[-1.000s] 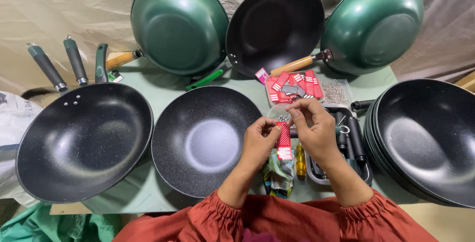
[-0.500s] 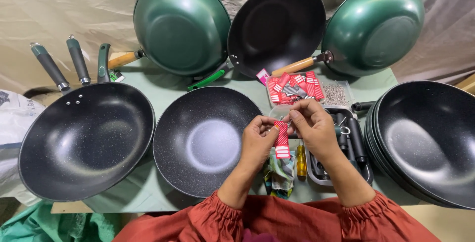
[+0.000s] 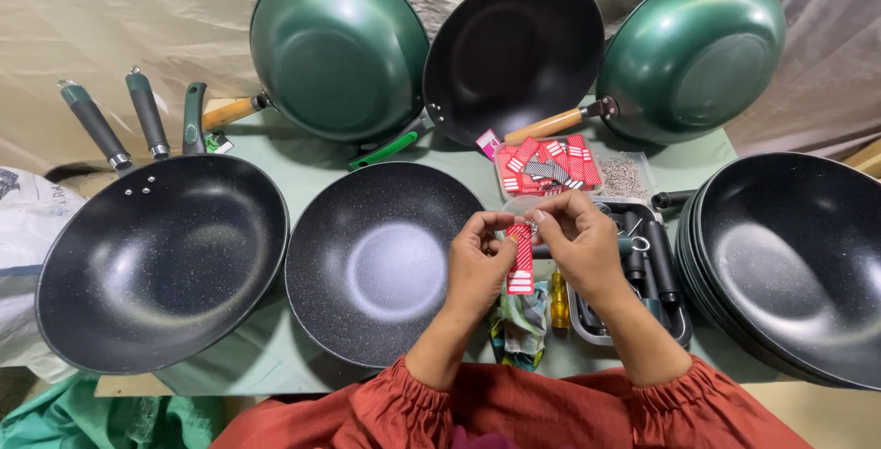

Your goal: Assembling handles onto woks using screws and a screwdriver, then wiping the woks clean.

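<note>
Left hand: your fingers pinch the top of the red-and-white striped tag; grip closed on it, together with the other hand.
Right hand: your fingertips meet the left ones at the tag's upper end; grip narrow, pinched on the same tag.
Tag: hangs upright between your two hands, above the front edge of the bench, just right of the middle black pan.
Tag tray: a clear box of matching red tags, behind your hands.
Handle tray: dark handles lie in it, under your right wrist.
Left pan: large, black, speckled, well left of your hands.
Pan stack: black pans nested at your right.
Back row: two green pans and one black pan lean against the cloth.
Yellow tool: lies below your hands.
</note>
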